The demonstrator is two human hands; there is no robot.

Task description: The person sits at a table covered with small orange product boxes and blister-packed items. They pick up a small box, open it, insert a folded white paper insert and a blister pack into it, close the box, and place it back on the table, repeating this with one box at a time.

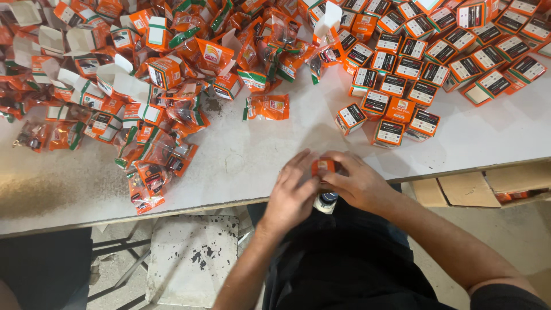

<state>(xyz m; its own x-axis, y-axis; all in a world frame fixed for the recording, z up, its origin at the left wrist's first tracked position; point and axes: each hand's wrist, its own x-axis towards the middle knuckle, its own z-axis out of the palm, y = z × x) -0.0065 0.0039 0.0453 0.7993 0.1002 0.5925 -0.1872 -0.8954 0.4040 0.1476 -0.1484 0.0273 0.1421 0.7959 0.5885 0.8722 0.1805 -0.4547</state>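
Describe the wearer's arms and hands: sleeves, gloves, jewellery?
Both hands are bare: no gloves on the left hand or the right hand, and no rings, watch or wristband visible. Both forearms are uncovered. A dark short sleeve shows at the right upper arm; the left arm leaves the picture before any sleeve appears. No markings can be made out.

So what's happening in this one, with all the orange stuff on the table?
A person at the near edge of a white table has both hands on one small orange box: left hand and right hand close around it, with a black-and-white end showing below. At far right lies a heap of closed boxes with dark labels up. At left lies a jumble of open boxes and orange sealed packets.
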